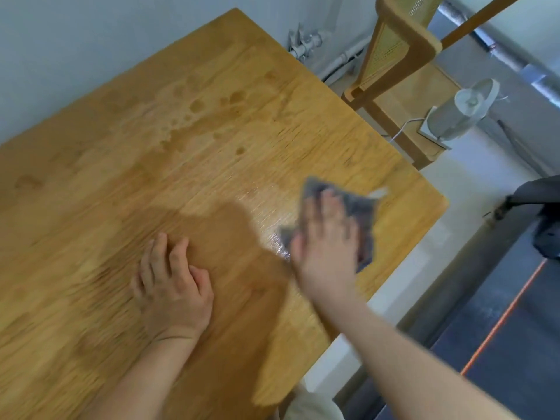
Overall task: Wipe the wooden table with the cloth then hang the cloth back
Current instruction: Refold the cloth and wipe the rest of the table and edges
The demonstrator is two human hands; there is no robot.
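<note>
Currently, stage: wiping is under way, hanging not yet begun.
Right hand: the right hand [325,241] lies flat with fingers spread, pressing the grey square cloth [354,207] onto the light oak-coloured wooden table [181,147], near its right-hand edge.
Left hand: the left hand [172,286] rests palm-down on bare wood, fingers loosely curled, holding nothing.
Cloth position: on the tabletop under the right palm, its corners showing past the fingers; blur hides its fold.
Wet patch: droplets and a damp sheen [194,113] sit toward the far side, well apart from the cloth.
Risk, missed area: judging from this, short strokes near the edge could leave the far droplets unwiped.
Risk, cloth slipping: only pressure holds it, so a fast sweep over the edge could drop it.
Risk, smearing: a soaked cloth may spread water instead of lifting it.
</note>
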